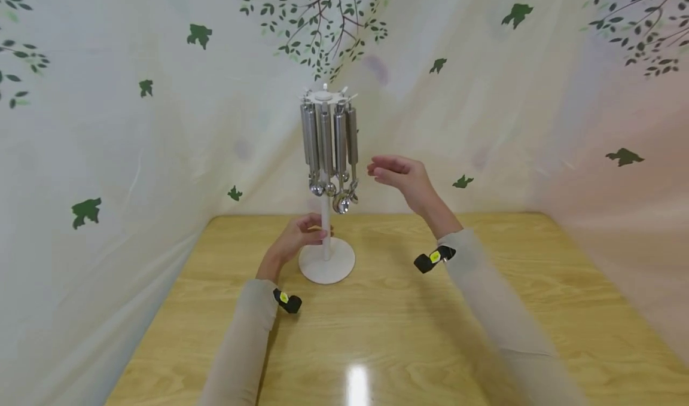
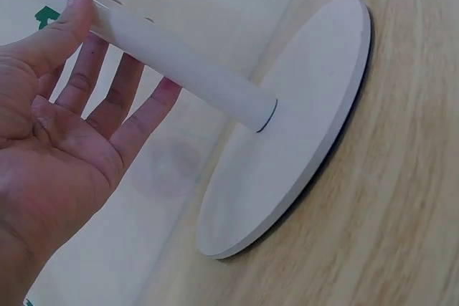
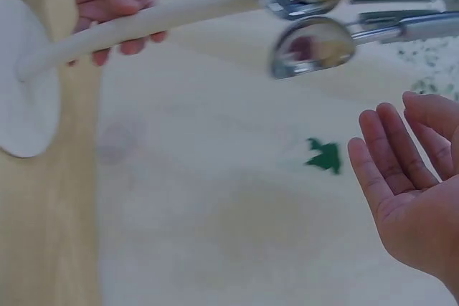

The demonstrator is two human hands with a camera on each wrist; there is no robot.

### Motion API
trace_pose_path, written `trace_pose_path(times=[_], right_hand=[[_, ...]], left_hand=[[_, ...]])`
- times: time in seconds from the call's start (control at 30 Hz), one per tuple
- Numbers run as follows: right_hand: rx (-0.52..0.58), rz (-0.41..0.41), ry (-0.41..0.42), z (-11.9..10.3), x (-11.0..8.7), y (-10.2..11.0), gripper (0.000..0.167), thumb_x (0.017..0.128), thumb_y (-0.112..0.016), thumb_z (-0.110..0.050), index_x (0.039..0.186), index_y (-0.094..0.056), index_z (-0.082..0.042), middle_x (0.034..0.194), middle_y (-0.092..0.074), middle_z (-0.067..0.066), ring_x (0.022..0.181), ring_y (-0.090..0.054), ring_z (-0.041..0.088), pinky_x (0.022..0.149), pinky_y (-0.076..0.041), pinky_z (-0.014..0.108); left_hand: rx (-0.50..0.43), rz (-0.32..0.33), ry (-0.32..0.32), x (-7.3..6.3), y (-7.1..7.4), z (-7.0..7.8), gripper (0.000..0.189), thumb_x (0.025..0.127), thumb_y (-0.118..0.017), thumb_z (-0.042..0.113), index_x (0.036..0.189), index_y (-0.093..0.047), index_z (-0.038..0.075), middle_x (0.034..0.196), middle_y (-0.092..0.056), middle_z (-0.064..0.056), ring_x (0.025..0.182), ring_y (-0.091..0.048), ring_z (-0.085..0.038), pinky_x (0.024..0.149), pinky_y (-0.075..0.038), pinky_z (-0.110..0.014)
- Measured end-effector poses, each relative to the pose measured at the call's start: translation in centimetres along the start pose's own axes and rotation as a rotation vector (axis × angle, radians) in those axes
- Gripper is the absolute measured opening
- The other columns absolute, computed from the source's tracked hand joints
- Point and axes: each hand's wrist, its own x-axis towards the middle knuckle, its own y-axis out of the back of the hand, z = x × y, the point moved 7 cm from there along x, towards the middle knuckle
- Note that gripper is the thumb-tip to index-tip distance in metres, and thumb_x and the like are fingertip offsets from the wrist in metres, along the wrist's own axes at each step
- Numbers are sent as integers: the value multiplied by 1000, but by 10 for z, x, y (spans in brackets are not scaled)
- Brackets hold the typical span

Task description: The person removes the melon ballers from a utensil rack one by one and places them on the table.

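A white stand [image 1: 326, 214] with a round base [image 1: 339, 269] stands upright on the table. From its top rack [image 1: 323, 96] hang several shiny metal utensils [image 1: 325, 143] with thick cylindrical handles and small rounded bowls, their exact kind unclear. Low on the pole [image 2: 179, 59], my left hand [image 1: 298, 237] holds it, thumb on the near side and fingers behind. My right hand [image 1: 401, 176] is in the air to the right of the utensils, apart from them. In the right wrist view, its fingers [image 3: 401, 155] are gently bent with nothing in them.
The wooden table [image 1: 377, 328] lies under the stand. Behind and at both sides hangs a pale cloth [image 1: 258, 125] printed with leaves and branches. A black strap device [image 1: 435, 258] is on each wrist, over light sleeves [image 1: 490, 298].
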Motion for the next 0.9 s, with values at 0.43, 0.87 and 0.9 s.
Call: trace_pose_path(times=[0.43,0.87,0.9], right_hand=[[19,-101,74,-70,11,-22,36,96,-69,-4,132,-65,-2,119,-74,4,111,-71,17,97,-59,28],[20,-121,51,-80,24,-33,35,95,-70,-4,130,-67,-3,121,-72,8,111,-69,22,99,-58,30],[25,-124,47,-80,24,-33,35,95,-70,-4,130,-67,-4,121,-72,8,111,-69,22,99,-58,30]], left_hand=[[40,-27,-47,-6,1,4,20,95,-66,-1,112,-67,9,116,-73,-16,109,-71,-27,90,-61,-36],[20,21,-56,-4,-2,7,17,95,-65,-5,110,-64,2,128,-59,-41,102,-72,-16,88,-62,-33],[19,20,-52,-3,-2,6,17,95,-65,-5,111,-63,1,128,-59,-41,102,-72,-15,88,-62,-33]])
